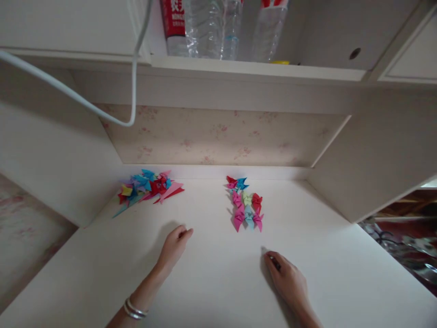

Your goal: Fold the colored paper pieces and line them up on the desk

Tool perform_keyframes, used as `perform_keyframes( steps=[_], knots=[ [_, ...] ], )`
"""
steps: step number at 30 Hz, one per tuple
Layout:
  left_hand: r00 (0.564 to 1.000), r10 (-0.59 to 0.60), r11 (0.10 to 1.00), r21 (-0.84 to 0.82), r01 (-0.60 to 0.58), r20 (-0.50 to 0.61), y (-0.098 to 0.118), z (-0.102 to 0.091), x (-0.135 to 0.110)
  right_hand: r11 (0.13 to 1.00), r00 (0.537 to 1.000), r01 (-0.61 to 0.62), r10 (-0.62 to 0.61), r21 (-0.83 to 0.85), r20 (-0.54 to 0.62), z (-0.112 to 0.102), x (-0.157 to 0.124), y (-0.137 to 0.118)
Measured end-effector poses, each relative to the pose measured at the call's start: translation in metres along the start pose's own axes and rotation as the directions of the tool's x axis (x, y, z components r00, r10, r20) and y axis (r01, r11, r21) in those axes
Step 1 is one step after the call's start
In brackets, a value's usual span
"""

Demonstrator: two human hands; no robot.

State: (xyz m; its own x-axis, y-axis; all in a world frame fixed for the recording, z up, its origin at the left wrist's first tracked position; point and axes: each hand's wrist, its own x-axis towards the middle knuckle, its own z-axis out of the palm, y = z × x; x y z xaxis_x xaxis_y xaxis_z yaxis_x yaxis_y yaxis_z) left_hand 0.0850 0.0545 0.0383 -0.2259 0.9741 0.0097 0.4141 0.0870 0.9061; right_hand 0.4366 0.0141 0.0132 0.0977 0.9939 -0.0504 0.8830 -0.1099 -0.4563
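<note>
My left hand (175,248) is held over the white desk (218,282) in a loose fist, thumb against the curled fingers, and nothing shows in it. Lower right, my right hand (288,278) rests on the desk with fingers curled together; the dark gap between them looks like shadow. Ahead of it, several small folded paper figures (248,216) in pink, red, pale green and blue lie in close rows. A heap of colourful folded paper pieces (150,184) lies at the back left, beyond my left hand. Neither hand touches the paper.
White side panels (372,150) flank the desk, with floral wallpaper (218,136) at its back. Overhead, a shelf (259,68) holds several plastic bottles (211,32). A white cable (133,86) hangs down at the upper left.
</note>
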Motion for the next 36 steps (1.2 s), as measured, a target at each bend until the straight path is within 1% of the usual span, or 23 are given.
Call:
perform_keyframes(
  steps=[2, 4, 5, 7, 9, 11, 13, 16, 18, 20, 21, 24, 26, 29, 32, 36],
  knots=[
    [0.997, -0.061, 0.997, 0.034, 0.063, -0.052, -0.018, -0.010, -0.008, 1.000, 1.000, -0.017, 0.017, 0.018, 0.002, 0.002, 0.003, 0.002],
    [0.990, -0.085, 0.995, 0.048, 0.091, -0.115, -0.029, -0.014, -0.011, 0.997, 1.000, 0.001, -0.001, 0.082, 0.009, 0.004, 0.007, -0.004],
    [0.988, -0.084, 0.994, 0.053, 0.092, -0.129, -0.032, -0.015, -0.012, 0.992, 0.999, 0.030, -0.032, 0.124, 0.015, 0.004, 0.009, -0.012],
    [0.992, -0.071, 0.994, 0.070, 0.078, -0.104, -0.034, -0.015, -0.012, 0.971, 0.990, 0.126, -0.136, 0.201, 0.036, 0.002, 0.014, -0.038],
    [0.998, -0.054, 0.994, 0.097, 0.058, -0.043, -0.032, -0.015, -0.011, 0.941, 0.964, 0.238, -0.259, 0.239, 0.060, -0.001, 0.020, -0.078],
    [0.999, -0.048, 0.994, 0.102, 0.047, 0.004, -0.029, -0.016, -0.010, 0.907, 0.926, 0.330, -0.365, 0.260, 0.097, -0.001, 0.029, -0.126],
    [0.999, -0.046, 0.995, 0.088, 0.043, 0.027, -0.028, -0.018, -0.010, 0.866, 0.876, 0.398, -0.457, 0.303, 0.155, 0.004, 0.042, -0.177],
    [0.999, -0.034, 0.996, 0.079, 0.031, 0.039, -0.030, -0.020, -0.010, 0.814, 0.787, 0.504, -0.571, 0.290, 0.236, 0.026, 0.067, -0.249],
    [0.999, -0.024, 0.995, 0.093, 0.019, 0.048, -0.032, -0.020, -0.011, 0.796, 0.741, 0.566, -0.606, 0.215, 0.290, 0.048, 0.084, -0.292],
    [0.998, -0.012, 0.994, 0.105, 0.005, 0.059, -0.032, -0.020, -0.011, 0.794, 0.732, 0.578, -0.607, 0.188, 0.310, 0.070, 0.099, -0.330],
    [0.998, -0.011, 0.994, 0.109, 0.004, 0.066, -0.031, -0.021, -0.011, 0.797, 0.736, 0.579, -0.602, 0.173, 0.311, 0.081, 0.106, -0.347],
    [0.995, -0.038, 0.993, 0.115, 0.028, 0.089, -0.029, -0.022, -0.012, 0.823, 0.770, 0.559, -0.562, 0.105, 0.304, 0.107, 0.123, -0.389],
    [0.994, -0.045, 0.992, 0.122, 0.033, 0.097, -0.027, -0.023, -0.012, 0.843, 0.798, 0.535, -0.524, 0.051, 0.296, 0.119, 0.132, -0.409],
    [0.994, -0.032, 0.991, 0.131, 0.018, 0.103, -0.025, -0.025, -0.013, 0.855, 0.824, 0.518, -0.493, -0.017, 0.280, 0.131, 0.142, -0.426],
    [0.990, -0.047, 0.994, 0.109, 0.032, 0.132, -0.022, -0.026, -0.012, 0.849, 0.827, 0.525, -0.492, -0.061, 0.271, 0.138, 0.149, -0.432],
    [0.987, -0.063, 0.994, 0.103, 0.048, 0.150, -0.020, -0.027, -0.011, 0.823, 0.811, 0.560, -0.520, -0.096, 0.267, 0.138, 0.150, -0.432]
  ],
)
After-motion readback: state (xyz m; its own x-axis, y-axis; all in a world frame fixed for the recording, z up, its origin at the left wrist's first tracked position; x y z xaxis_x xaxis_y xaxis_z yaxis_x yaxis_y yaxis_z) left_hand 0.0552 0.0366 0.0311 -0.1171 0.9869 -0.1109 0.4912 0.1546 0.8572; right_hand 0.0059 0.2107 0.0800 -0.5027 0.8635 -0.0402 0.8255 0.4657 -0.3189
